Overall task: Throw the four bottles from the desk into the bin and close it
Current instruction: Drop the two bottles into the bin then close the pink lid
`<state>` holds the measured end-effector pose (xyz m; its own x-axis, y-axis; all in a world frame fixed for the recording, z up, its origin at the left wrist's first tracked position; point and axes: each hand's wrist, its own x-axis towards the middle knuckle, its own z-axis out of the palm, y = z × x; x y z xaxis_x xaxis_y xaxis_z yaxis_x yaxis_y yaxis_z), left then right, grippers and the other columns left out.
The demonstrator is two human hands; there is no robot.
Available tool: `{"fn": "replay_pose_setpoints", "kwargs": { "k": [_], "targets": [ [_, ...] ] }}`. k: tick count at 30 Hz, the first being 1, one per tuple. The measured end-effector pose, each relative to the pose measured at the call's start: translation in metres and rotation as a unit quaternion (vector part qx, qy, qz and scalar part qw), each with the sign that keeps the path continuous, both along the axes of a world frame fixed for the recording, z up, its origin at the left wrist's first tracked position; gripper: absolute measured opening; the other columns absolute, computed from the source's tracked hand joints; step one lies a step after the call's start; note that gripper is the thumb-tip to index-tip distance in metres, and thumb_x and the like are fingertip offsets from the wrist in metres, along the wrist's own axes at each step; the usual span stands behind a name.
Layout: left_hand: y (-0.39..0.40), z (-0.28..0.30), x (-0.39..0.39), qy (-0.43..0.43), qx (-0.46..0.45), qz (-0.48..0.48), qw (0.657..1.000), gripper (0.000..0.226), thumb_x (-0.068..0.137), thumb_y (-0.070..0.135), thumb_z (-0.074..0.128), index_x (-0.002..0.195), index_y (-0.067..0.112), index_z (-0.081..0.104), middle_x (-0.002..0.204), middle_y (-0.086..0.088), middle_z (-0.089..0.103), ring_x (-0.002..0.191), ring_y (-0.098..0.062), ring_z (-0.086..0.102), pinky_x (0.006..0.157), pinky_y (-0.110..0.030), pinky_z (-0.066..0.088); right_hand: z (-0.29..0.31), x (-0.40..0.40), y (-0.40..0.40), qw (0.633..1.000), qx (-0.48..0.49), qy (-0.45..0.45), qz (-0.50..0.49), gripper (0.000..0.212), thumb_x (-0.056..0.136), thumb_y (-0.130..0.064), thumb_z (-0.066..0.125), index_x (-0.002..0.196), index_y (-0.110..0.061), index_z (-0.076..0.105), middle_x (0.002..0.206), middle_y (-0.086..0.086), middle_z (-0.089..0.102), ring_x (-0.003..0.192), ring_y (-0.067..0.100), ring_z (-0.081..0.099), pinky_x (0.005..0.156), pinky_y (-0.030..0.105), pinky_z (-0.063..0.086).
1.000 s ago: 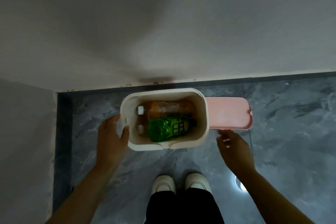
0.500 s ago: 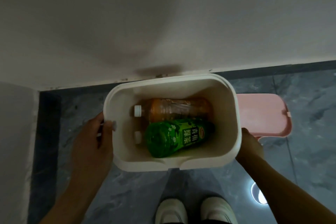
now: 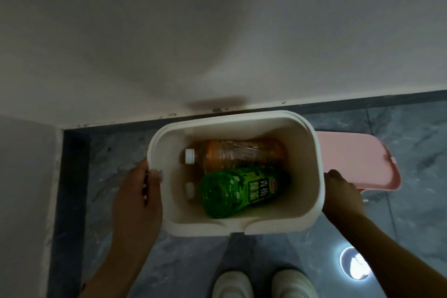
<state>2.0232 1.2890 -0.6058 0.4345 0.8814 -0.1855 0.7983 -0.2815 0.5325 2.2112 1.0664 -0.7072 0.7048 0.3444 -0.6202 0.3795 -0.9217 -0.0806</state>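
A white bin [image 3: 312, 191] stands open below me, close to the wall. Inside lie an orange bottle [image 3: 242, 155] with a white cap and a green-labelled bottle [image 3: 242, 191]; a second white cap [image 3: 189, 190] shows beside the green one, its bottle hidden. My left hand [image 3: 136, 198] grips the bin's left rim, thumb over the edge. My right hand [image 3: 342, 195] holds the bin's right side, fingers hidden behind the wall. The pink lid [image 3: 358, 164] lies on the floor to the right of the bin.
A pale wall [image 3: 217, 43] runs just behind the bin, and another wall [image 3: 24, 189] rises at the left. The floor [image 3: 411, 140] is dark marble tile with a bright light reflection [image 3: 354, 264] at lower right. My white shoes [image 3: 261, 285] stand below the bin.
Both hands went from beside the bin to gripping its sides. The bin now appears larger and nearer the camera. The pink lid stays on the floor.
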Motion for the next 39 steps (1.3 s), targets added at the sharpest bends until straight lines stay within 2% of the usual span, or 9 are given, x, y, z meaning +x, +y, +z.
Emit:
{"fn": "replay_pose_setpoints", "kwargs": {
  "k": [6,14,18,22,26,30,32,35,39],
  "targets": [
    [0.000,0.016,0.006,0.025,-0.044,0.020,0.999,0.020,0.095,0.015,0.042,0.094,0.008,0.061,0.081,-0.007,0.059,0.073,-0.024,0.058,0.057,-0.019,0.039,0.063,0.027,-0.020,0.995,0.028,-0.090,-0.038,0.027,0.083,-0.027,0.063,0.095,-0.003,0.061,0.098,0.020,0.060,0.077,0.040,0.065,0.059,0.032,0.042],
    [0.003,0.036,0.014,0.083,-0.107,0.015,0.991,0.025,0.096,0.013,0.040,0.082,0.002,0.057,0.074,-0.012,0.057,0.070,-0.025,0.055,0.055,-0.023,0.039,0.169,0.029,-0.031,0.968,0.185,-0.122,-0.116,0.029,0.079,-0.012,0.068,0.062,-0.010,0.045,0.065,0.015,0.056,0.057,0.036,0.059,0.053,0.031,0.035],
    [0.002,0.053,0.019,0.086,-0.136,0.024,0.987,0.023,0.096,0.014,0.041,0.093,0.000,0.059,0.088,-0.019,0.065,0.083,-0.032,0.063,0.074,-0.041,0.054,0.217,0.027,-0.037,0.935,0.258,-0.092,-0.224,0.026,0.083,-0.020,0.065,0.062,-0.009,0.053,0.059,0.013,0.066,0.056,0.031,0.063,0.053,0.035,0.041],
    [-0.002,0.067,0.019,0.089,-0.123,0.035,0.988,0.025,0.095,0.011,0.042,0.107,-0.005,0.057,0.106,-0.025,0.062,0.100,-0.037,0.060,0.090,-0.049,0.051,0.254,0.024,-0.046,0.902,0.301,-0.064,-0.302,0.028,0.081,-0.034,0.065,0.066,-0.013,0.053,0.044,-0.001,0.066,0.041,0.007,0.061,0.044,0.017,0.044],
    [-0.011,0.078,0.018,0.085,-0.143,0.033,0.986,0.027,0.096,0.011,0.039,0.102,-0.004,0.061,0.103,-0.024,0.064,0.098,-0.036,0.060,0.080,-0.038,0.046,0.277,0.021,-0.055,0.828,0.388,0.019,-0.405,0.016,0.068,-0.043,0.069,0.077,-0.030,0.065,0.063,-0.006,0.074,0.049,0.006,0.069,0.056,0.020,0.053],
    [-0.017,0.083,0.019,0.063,-0.232,0.035,0.970,0.023,0.095,0.019,0.045,0.105,0.014,0.065,0.112,-0.016,0.065,0.108,-0.032,0.059,0.094,-0.038,0.044,0.287,0.010,-0.040,0.727,0.487,0.119,-0.469,0.008,0.061,-0.015,0.069,0.065,-0.021,0.073,0.047,0.009,0.067,0.041,0.015,0.065,0.047,0.031,0.059],
    [-0.021,0.087,0.021,-0.028,-0.338,0.090,0.937,0.018,0.094,0.017,0.049,0.086,0.023,0.063,0.096,-0.011,0.067,0.093,-0.030,0.066,0.084,-0.039,0.050,0.282,-0.002,-0.022,0.677,0.518,0.186,-0.489,0.014,0.067,-0.009,0.063,0.059,-0.014,0.073,0.041,0.011,0.061,0.038,0.016,0.060,0.045,0.026,0.057],
    [-0.024,0.088,0.019,-0.133,-0.459,0.160,0.864,0.022,0.095,0.015,0.044,0.092,0.012,0.065,0.078,-0.001,0.076,0.071,-0.012,0.072,0.061,-0.022,0.058,0.259,-0.022,-0.001,0.635,0.502,0.267,-0.523,0.018,0.075,-0.004,0.060,0.060,-0.009,0.070,0.043,0.008,0.058,0.039,0.017,0.057,0.044,0.025,0.056],
    [-0.012,0.084,0.011,-0.150,-0.461,0.213,0.848,0.022,0.095,0.008,0.042,0.101,0.005,0.063,0.082,-0.011,0.068,0.081,-0.025,0.063,0.068,-0.033,0.052,0.228,-0.040,0.017,0.601,0.471,0.327,-0.556,0.013,0.080,-0.002,0.060,0.072,-0.009,0.067,0.048,0.005,0.058,0.043,0.015,0.058,0.047,0.027,0.056]
  ]
}}
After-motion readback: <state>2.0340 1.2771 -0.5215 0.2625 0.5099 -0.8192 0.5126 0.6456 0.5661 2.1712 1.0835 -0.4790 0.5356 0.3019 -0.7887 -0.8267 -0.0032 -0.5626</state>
